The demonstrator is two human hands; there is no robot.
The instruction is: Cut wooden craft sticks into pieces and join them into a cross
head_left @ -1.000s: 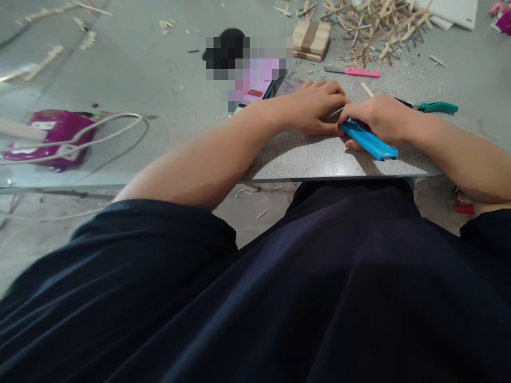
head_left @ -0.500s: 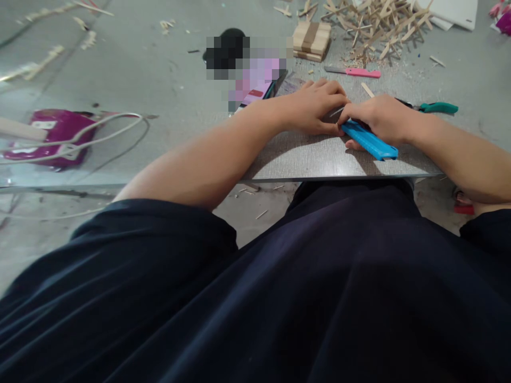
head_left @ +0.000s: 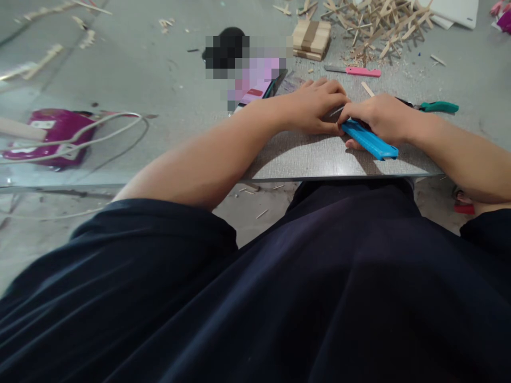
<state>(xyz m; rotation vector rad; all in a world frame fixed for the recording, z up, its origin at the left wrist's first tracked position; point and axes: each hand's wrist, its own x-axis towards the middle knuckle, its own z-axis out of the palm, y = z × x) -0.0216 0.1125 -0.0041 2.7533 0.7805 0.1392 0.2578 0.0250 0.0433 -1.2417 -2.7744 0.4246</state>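
Observation:
A blue snap-off utility knife (head_left: 371, 141) is gripped in my right hand (head_left: 385, 117), its butt end slanting toward the table's front edge. Its front end lies against the fingertips of my left hand (head_left: 317, 109). That hand rests low on the table with fingers bent and thumb drawn in; whatever they pinch is hidden beneath them. The blade cannot be seen. Just beyond my right hand, a flat wooden stick (head_left: 368, 89) pokes out. Pliers with green handles (head_left: 439, 107) lie beside my right wrist, partly covered by it.
A pink-handled knife (head_left: 362, 71) lies beyond my hands. Behind it are a banded stack of wooden sticks (head_left: 311, 40) and a heap of loose sticks (head_left: 379, 21). A phone (head_left: 259, 85) is by my left forearm. A purple device with a cord (head_left: 59, 135) sits far left.

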